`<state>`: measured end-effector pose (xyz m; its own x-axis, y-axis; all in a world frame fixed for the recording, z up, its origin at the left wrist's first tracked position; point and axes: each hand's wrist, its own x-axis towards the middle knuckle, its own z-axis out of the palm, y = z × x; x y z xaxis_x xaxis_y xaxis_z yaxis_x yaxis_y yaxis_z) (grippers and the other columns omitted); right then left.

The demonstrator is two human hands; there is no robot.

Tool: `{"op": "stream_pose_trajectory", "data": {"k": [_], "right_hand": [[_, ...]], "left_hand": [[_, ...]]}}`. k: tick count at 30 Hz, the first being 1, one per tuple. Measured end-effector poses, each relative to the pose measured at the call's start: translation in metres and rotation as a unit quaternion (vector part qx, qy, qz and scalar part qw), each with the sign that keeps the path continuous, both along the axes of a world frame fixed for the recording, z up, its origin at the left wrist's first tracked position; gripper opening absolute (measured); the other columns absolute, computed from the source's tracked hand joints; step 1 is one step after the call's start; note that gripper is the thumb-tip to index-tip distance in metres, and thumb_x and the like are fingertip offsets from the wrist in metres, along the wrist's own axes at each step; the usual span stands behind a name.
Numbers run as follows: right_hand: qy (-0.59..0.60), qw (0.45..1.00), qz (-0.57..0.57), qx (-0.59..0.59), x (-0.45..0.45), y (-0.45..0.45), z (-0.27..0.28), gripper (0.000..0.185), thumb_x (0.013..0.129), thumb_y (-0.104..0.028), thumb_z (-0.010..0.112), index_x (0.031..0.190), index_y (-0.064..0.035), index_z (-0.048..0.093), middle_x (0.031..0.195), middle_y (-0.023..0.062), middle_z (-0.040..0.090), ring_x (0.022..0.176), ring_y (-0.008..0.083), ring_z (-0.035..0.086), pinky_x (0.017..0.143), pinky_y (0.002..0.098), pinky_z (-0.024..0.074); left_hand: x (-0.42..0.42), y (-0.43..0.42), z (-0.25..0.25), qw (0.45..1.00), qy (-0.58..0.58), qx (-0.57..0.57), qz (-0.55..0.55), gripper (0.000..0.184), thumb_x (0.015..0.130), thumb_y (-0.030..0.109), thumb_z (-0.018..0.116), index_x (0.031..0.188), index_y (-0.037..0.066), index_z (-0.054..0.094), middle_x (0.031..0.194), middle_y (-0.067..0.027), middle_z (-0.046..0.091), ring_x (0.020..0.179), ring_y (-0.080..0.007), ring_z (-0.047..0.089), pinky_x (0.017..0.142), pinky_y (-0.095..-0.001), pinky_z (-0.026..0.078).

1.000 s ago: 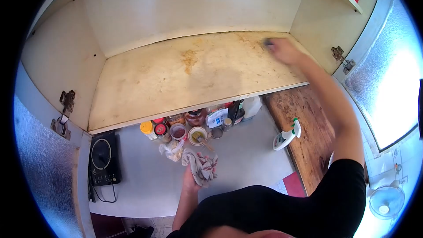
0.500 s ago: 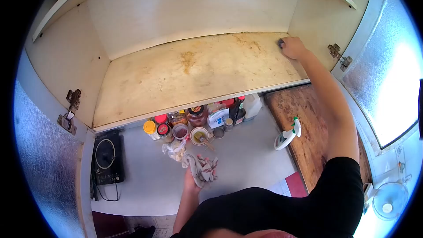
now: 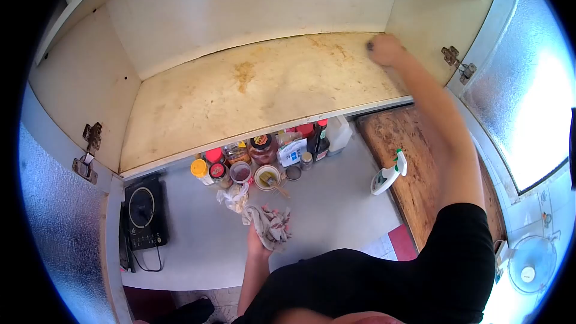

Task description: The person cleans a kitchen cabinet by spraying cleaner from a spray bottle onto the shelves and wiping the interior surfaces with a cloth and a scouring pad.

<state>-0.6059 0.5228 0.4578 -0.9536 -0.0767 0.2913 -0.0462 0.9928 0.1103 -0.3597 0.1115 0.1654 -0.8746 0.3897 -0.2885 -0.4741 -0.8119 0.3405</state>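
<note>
Reaching into the open cabinet, my right hand [image 3: 387, 50] is closed around a small dark scouring pad [image 3: 370, 45] on the stained shelf [image 3: 198, 114], close to its back right corner. Motion blurs these fingers, and most of the pad is hidden. Below, over the grey counter, my left hand [image 3: 257, 243] grips a crumpled grey rag [image 3: 269, 225] with reddish marks. The rag covers most of the left fingers. Brown stains [image 3: 243, 75] mark the shelf's middle and back.
Jars and bottles, including a dark sauce bottle [image 3: 320, 142], crowd beneath the shelf edge beside a bowl with a brush [image 3: 267, 177]. A spray bottle [image 3: 388, 175] stands by the wooden board [image 3: 420, 168]. An induction cooker [image 3: 144, 213] lies left. Frosted doors [image 3: 510, 84] hang open.
The whole view has shifted slightly, so the cabinet and counter sit higher in the picture. My right hand has moved a little along the back right of the shelf and is now blurred.
</note>
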Motion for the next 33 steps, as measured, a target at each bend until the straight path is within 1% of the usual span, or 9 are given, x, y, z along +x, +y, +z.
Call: {"op": "stream_pose_trajectory", "data": {"k": [4,7,9,13,18,22,28,31,33], "right_hand": [[0.047,0.972,0.217,0.076,-0.010,-0.124,-0.021,0.024,0.077,-0.016,0.050,0.093,-0.0037,0.062,0.095,0.0180,0.062,0.092,0.0345,0.057,0.083,0.0438,0.0434],[0.077,0.958,0.274,-0.013,-0.020,-0.086,-0.029,0.024,0.070,-0.016,0.053,0.089,-0.0064,0.064,0.098,0.0182,0.062,0.089,0.0327,0.059,0.078,0.0432,0.0467],[0.007,0.994,0.106,-0.009,-0.012,-0.021,-0.008,0.024,0.069,-0.015,0.053,0.088,-0.0080,0.065,0.095,0.0167,0.062,0.089,0.0328,0.059,0.078,0.0436,0.0470],[-0.052,0.997,-0.007,0.048,-0.016,-0.036,-0.002,0.023,0.074,-0.017,0.050,0.089,-0.0084,0.065,0.100,0.0148,0.062,0.095,0.0322,0.058,0.082,0.0440,0.0463],[0.121,0.949,0.290,-0.040,-0.012,-0.094,-0.035,0.026,0.077,-0.019,0.050,0.097,-0.0110,0.064,0.103,0.0152,0.059,0.105,0.0323,0.051,0.088,0.0454,0.0421],[-0.083,0.994,-0.045,0.051,-0.002,-0.037,0.010,0.034,0.077,-0.017,0.049,0.109,-0.0149,0.062,0.115,0.0119,0.054,0.110,0.0334,0.047,0.091,0.0478,0.0395],[0.079,0.967,0.242,-0.016,-0.010,-0.081,-0.028,0.033,0.073,-0.015,0.051,0.104,-0.0124,0.063,0.113,0.0128,0.056,0.109,0.0340,0.048,0.090,0.0479,0.0403],[-0.075,0.992,-0.022,0.096,0.002,-0.028,0.010,0.033,0.073,-0.013,0.050,0.104,-0.0120,0.063,0.110,0.0153,0.057,0.104,0.0323,0.053,0.094,0.0486,0.0360],[-0.063,0.993,-0.011,0.096,-0.005,-0.025,0.007,0.033,0.073,-0.013,0.050,0.103,-0.0121,0.063,0.110,0.0153,0.057,0.104,0.0317,0.053,0.093,0.0475,0.0368]], "left_hand": [[-0.001,0.008,-0.007,0.998,0.021,0.036,-0.041,0.032,0.093,0.037,0.039,0.115,0.016,0.047,0.110,-0.0104,0.053,0.101,-0.0334,0.053,0.077,-0.0506,0.048],[-0.008,0.017,-0.002,0.999,0.013,0.002,-0.036,0.031,0.093,0.037,0.038,0.115,0.015,0.048,0.110,-0.0102,0.053,0.101,-0.0328,0.053,0.077,-0.0504,0.048],[-0.006,0.015,-0.001,0.999,0.015,-0.008,-0.031,0.031,0.093,0.036,0.038,0.114,0.015,0.048,0.110,-0.0100,0.053,0.101,-0.0328,0.053,0.077,-0.0505,0.048],[-0.008,0.010,-0.003,0.998,0.040,0.022,-0.036,0.030,0.093,0.035,0.040,0.113,0.015,0.048,0.110,-0.0099,0.054,0.100,-0.0331,0.053,0.076,-0.0506,0.048],[-0.010,0.019,0.001,0.998,0.025,0.024,-0.046,0.030,0.093,0.035,0.040,0.113,0.015,0.048,0.110,-0.0099,0.054,0.100,-0.0331,0.053,0.076,-0.0505,0.048],[-0.009,0.016,0.006,1.000,0.016,-0.013,-0.021,0.030,0.093,0.035,0.039,0.112,0.014,0.049,0.109,-0.0102,0.053,0.099,-0.0336,0.053,0.075,-0.0504,0.049],[-0.010,0.018,0.000,0.999,0.031,0.019,-0.031,0.031,0.093,0.036,0.039,0.114,0.014,0.047,0.110,-0.0118,0.052,0.097,-0.0333,0.054,0.074,-0.0490,0.050],[-0.005,0.013,0.003,1.000,-0.005,-0.012,-0.016,0.032,0.093,0.036,0.039,0.115,0.014,0.046,0.109,-0.0119,0.053,0.096,-0.0336,0.055,0.074,-0.0490,0.050],[-0.009,0.015,0.002,1.000,-0.004,-0.013,-0.010,0.031,0.093,0.036,0.039,0.114,0.014,0.047,0.109,-0.0119,0.053,0.096,-0.0339,0.055,0.074,-0.0491,0.050]]}}
